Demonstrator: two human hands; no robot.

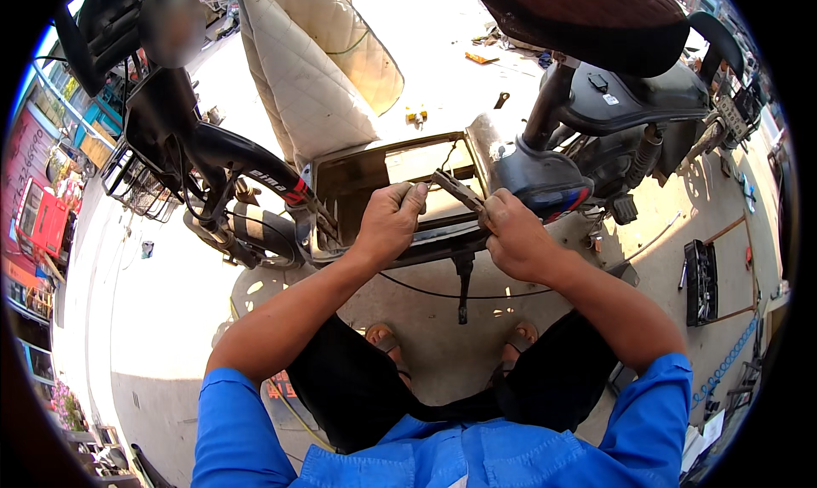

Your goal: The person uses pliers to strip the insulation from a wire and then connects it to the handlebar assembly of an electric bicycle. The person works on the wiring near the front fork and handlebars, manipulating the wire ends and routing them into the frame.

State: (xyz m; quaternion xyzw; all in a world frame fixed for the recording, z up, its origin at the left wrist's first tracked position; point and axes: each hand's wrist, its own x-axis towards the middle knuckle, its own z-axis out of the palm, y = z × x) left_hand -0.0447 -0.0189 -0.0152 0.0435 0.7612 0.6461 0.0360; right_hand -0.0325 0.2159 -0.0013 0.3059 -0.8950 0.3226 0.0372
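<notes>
Two hands engaged: my left hand [390, 222] is curled closed, any item within it not discernible, while my right hand [516, 234] grasps the pliers [458, 191] over the scooter [521, 169]'s floor compartment [349, 182], where a loose grip could, I judge, let them slip and nick the dark wire [448, 154].
</notes>
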